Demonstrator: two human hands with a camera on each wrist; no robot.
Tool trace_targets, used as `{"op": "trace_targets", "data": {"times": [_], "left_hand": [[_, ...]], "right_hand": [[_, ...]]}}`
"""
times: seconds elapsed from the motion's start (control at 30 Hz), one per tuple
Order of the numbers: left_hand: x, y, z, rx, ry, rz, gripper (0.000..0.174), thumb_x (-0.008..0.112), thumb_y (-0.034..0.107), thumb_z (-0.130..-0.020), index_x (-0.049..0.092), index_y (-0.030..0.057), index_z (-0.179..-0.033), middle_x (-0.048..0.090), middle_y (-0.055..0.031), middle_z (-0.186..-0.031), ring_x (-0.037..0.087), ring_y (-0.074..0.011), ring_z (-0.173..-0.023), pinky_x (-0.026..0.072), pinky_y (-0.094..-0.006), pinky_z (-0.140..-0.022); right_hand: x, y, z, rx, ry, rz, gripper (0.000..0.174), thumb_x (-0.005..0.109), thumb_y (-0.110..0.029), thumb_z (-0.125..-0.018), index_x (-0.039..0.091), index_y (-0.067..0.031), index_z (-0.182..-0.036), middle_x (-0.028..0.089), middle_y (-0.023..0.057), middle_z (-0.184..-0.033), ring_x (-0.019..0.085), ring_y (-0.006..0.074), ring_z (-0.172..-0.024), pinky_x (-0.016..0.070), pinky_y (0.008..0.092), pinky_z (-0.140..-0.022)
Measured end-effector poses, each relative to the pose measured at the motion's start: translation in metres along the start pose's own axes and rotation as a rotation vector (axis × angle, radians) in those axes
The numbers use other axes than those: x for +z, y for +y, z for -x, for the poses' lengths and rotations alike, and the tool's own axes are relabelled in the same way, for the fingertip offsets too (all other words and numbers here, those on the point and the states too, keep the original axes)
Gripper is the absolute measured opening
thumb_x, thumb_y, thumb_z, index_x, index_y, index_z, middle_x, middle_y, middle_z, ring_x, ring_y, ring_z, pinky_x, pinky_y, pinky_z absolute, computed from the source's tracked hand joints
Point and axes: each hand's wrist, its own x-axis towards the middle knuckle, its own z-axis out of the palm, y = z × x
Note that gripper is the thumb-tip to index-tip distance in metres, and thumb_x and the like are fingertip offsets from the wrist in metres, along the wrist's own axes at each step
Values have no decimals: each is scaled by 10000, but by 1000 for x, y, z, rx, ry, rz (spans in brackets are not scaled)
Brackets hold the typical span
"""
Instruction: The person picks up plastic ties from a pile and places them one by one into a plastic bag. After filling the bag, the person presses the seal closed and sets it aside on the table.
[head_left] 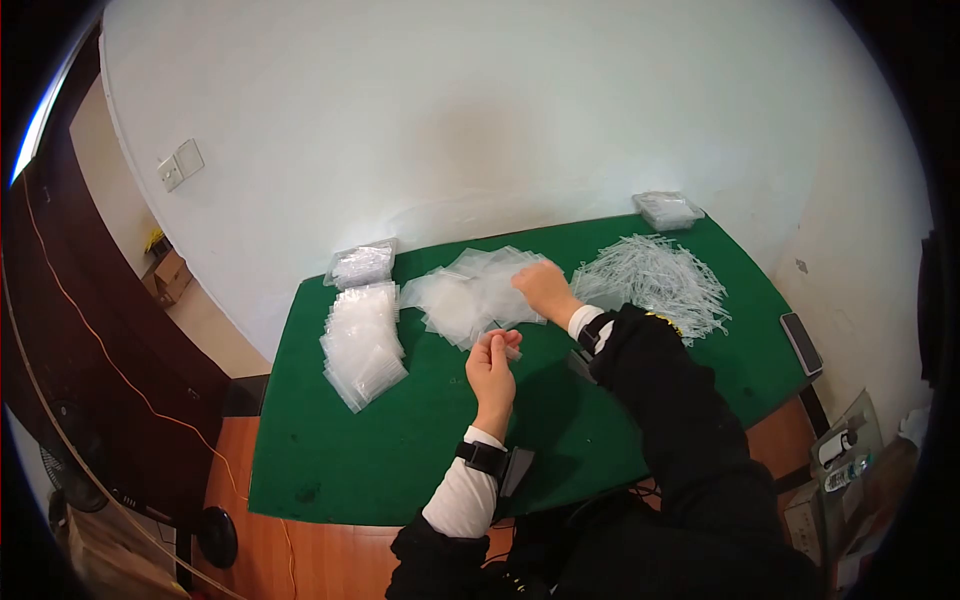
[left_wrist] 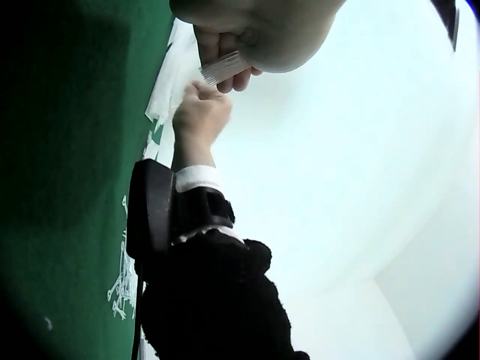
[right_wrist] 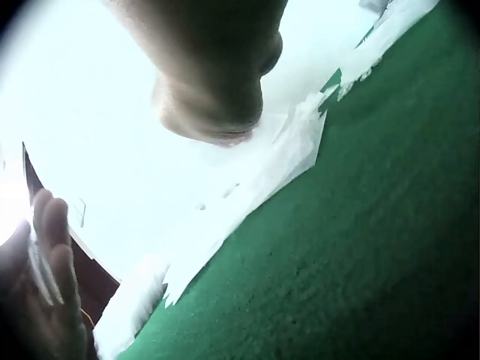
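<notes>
A small clear ribbed plastic piece point(head_left: 513, 352) point(left_wrist: 221, 69) is pinched in my left hand point(head_left: 490, 375) point(left_wrist: 274, 30) point(right_wrist: 52, 281), in front of the middle pile of translucent flat bags point(head_left: 455, 300) point(right_wrist: 262, 180). My right hand point(head_left: 547, 290) point(left_wrist: 201, 120) point(right_wrist: 210, 82) is at the right side of that pile, its fingers bent and pointing toward the bags. Its fingertips are partly hidden, so whether a bag is between them cannot be told.
On the green table point(head_left: 400, 460), overlapping bags point(head_left: 362, 345) lie left, with a filled clear tray point(head_left: 362, 264) behind. Thin clear plastic pieces point(head_left: 655, 280) are heaped right, near another tray point(head_left: 668, 210). A phone-like object point(head_left: 801, 344) lies at the right edge; a wall point(head_left: 480, 130) stands behind.
</notes>
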Motion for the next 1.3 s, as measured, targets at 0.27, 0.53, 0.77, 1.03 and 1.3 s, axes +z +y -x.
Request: {"op": "trace_targets", "data": {"times": [0.27,0.53,0.77,1.03,1.3], "left_hand": [[-2,-4,-2,1,-1,-40,195,452,132,-911,520,-41,-971,620,-127,-902,611,-192,-830,481,-275,-737],[-7,-2,-5,35,7,-65,190,453,113,-907,521,-55,-964,624,-130,-877,609,-173,-803,478,-260,-721],[-5,-1,-4,28,20,-32,195,451,117,-908,520,-56,-965,621,-137,-883,605,-177,-807,478,-265,-733],[-5,-4,-6,59,31,-66,210,450,134,-912,509,-59,-971,613,-138,-872,610,-207,-830,486,-291,-760],[-6,-1,-5,45,29,-43,222,448,141,-913,505,-59,-988,609,-146,-905,606,-211,-846,485,-295,-760]], "right_hand": [[-44,-11,26,-78,169,47,68,518,-146,-709,528,-81,-726,529,58,-666,581,260,-698,448,371,-577],[-45,-31,8,506,82,-305,462,617,-486,-695,546,-38,-786,605,118,-746,603,293,-676,475,389,-571],[-64,-21,5,653,290,-643,439,607,-451,-724,526,-30,-819,606,127,-679,606,303,-617,473,380,-525],[-79,-41,74,181,57,1,222,554,-218,-739,494,-25,-832,582,116,-677,594,311,-577,459,414,-494],[-90,-50,97,214,-368,-567,477,682,-225,-583,518,-44,-993,564,153,-989,541,323,-934,440,435,-762]]}}
